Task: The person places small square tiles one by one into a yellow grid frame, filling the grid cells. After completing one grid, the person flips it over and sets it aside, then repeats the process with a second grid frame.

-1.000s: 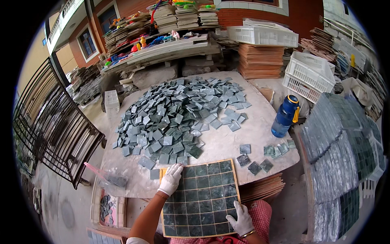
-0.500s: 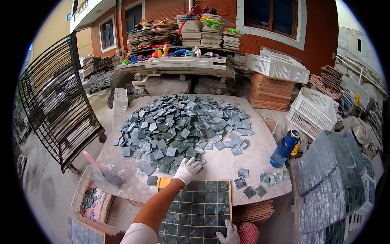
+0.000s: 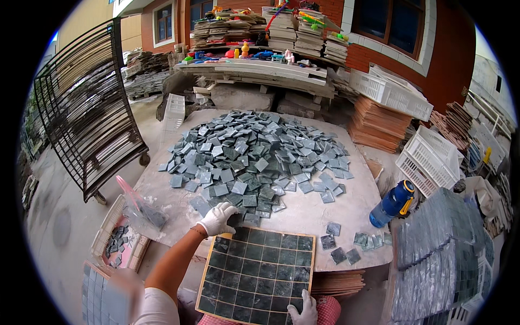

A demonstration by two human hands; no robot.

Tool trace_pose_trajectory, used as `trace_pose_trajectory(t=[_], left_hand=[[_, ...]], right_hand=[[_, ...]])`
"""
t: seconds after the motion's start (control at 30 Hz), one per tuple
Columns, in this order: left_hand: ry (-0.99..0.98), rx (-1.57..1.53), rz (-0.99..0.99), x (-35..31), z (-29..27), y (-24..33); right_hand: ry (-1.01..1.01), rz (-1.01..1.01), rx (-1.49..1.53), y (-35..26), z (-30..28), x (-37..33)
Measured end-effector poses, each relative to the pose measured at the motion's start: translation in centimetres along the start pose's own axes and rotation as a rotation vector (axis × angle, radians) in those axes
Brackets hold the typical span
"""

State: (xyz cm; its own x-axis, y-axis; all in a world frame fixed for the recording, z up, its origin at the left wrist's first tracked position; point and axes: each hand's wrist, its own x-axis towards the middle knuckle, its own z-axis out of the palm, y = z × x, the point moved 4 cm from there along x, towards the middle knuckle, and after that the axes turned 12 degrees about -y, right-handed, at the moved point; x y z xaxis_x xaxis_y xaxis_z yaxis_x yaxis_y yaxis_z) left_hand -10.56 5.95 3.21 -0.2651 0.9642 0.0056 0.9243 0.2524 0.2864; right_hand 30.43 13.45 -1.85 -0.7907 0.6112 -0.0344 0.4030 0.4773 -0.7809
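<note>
A thin-rimmed wooden tray (image 3: 312,254) is divided by narrow light strips and filled with rows of dark green square stone tiles. Its far edge rests near the table's front, and its near side lies over my lap. My white-gloved right hand (image 3: 305,311) grips the tray's lower right edge, thumb on top. At the far left corner, my gloved left hand (image 3: 217,219) has thumb and fingers around a dark tile (image 3: 235,220), partly hidden by the glove. Just beyond lies a big heap of loose tiles (image 3: 260,157).
Loose tiles (image 3: 338,254) and a blue bottle (image 3: 391,203) stand at the table's right. Stacked tile sheets (image 3: 433,254) rise beside it. At left are a plastic bag (image 3: 142,206), a basket of tile pieces (image 3: 103,235) and a metal rack (image 3: 89,119). White crates (image 3: 428,160) sit far right.
My left hand has drawn back from the heap's front edge to the tray's far left corner. The bare yellow corner slot now looks dark. My right hand keeps its hold; the whole view has shifted.
</note>
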Motion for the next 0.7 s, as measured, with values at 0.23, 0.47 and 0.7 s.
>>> trace_pose_trajectory(t=[0.23, 0.47, 0.7], left_hand=[[-0.035, -0.152, 0.047, -4.4, 2.0, -1.6], [-0.012, -0.03, 0.058, -4.5, 3.1, -1.1], [0.033, 0.281, -0.107, -5.8, 4.8, 5.6]], right_hand=[[-0.006, -0.001, -0.013, 0.2, 0.1, -0.1], [0.006, -0.028, -0.074, 0.2, 0.2, 0.2], [0.024, -0.033, -0.089, 0.2, 0.3, 0.1]])
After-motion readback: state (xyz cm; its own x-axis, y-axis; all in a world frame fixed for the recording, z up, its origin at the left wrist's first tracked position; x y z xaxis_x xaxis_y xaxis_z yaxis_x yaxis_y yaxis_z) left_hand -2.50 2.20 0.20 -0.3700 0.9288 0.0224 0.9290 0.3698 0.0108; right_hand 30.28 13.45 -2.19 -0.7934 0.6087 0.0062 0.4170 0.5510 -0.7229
